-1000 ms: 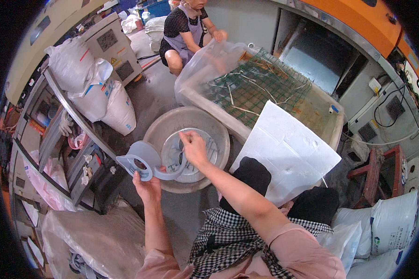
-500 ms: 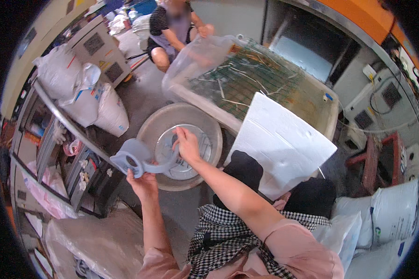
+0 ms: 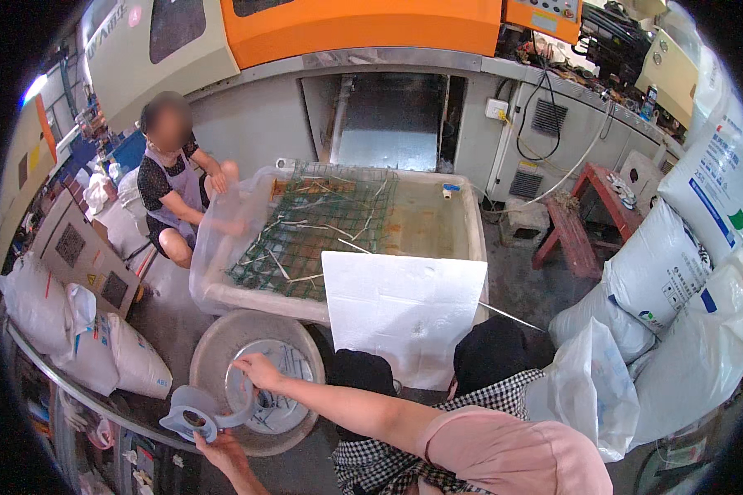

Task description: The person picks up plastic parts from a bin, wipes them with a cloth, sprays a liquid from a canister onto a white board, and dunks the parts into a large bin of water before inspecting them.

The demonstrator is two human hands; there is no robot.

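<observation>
My left hand (image 3: pixel 223 452) grips a translucent grey-blue plastic part (image 3: pixel 191 406) by its flat end, which has a round hole in it. From there a curved band reaches toward my right hand (image 3: pixel 257 371), whose fingers are closed at the band's upper end. Both hands are over the left side of a round grey basin (image 3: pixel 205 356). Inside the basin, thin grey strips (image 3: pixel 293 363) lie in a pale round area. The right fingertips are partly hidden, so their exact grip is unclear.
Beyond the basin stands a rectangular water tub (image 3: pixel 477 239) with green mesh (image 3: pixel 322 214) and white strips across it. A white foam board (image 3: pixel 404 305) leans before it. A co-worker (image 3: pixel 169 177) crouches left, handling clear plastic. Right: full white sacks (image 3: pixel 656 264) and a red stool (image 3: pixel 574 239).
My view has swung up and to the right, so the scene sits lower and further left. Both hands stay on the plastic part over the basin.
</observation>
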